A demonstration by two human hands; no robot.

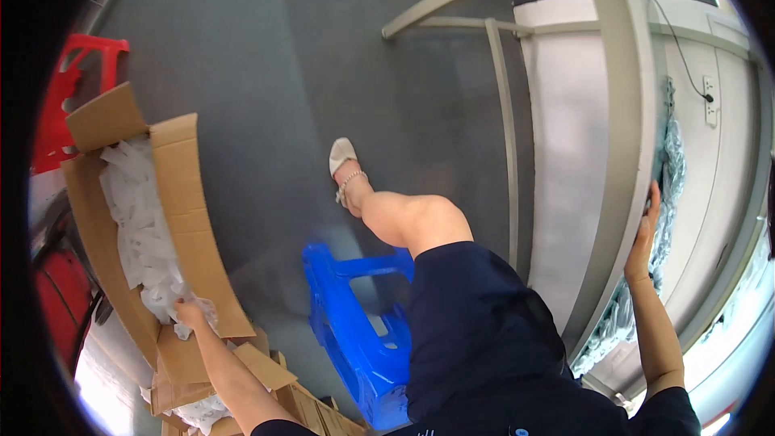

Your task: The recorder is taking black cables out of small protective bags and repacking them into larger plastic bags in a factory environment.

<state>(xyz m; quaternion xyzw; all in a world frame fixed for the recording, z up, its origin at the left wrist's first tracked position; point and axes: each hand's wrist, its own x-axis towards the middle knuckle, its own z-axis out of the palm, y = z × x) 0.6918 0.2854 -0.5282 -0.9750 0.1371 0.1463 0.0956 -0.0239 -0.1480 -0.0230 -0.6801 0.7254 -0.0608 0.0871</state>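
At the near end of an open cardboard box (186, 194), my left hand (190, 315) has its fingers closed on a thin, clear plastic bag (208, 312). Many similar whitish translucent bags (137, 202) lie heaped inside the box. Over on the right, my right hand (642, 238) rests at the edge of a pale table (631, 113), its visible fingers stretched along the edge. Beside that hand, a row of clear plastic-wrapped pieces (672, 169) lies on the tabletop. The palm side of my right hand is hidden.
A blue plastic stool (363, 355) stands by my leg. Smaller cardboard boxes (270, 367) are at the lower left, and a red plastic stool (105, 56) stands beyond the big box. Table legs and crossbars (500, 89) reach over the grey floor (242, 48). A wall socket (710, 101) holds a plugged-in cable.
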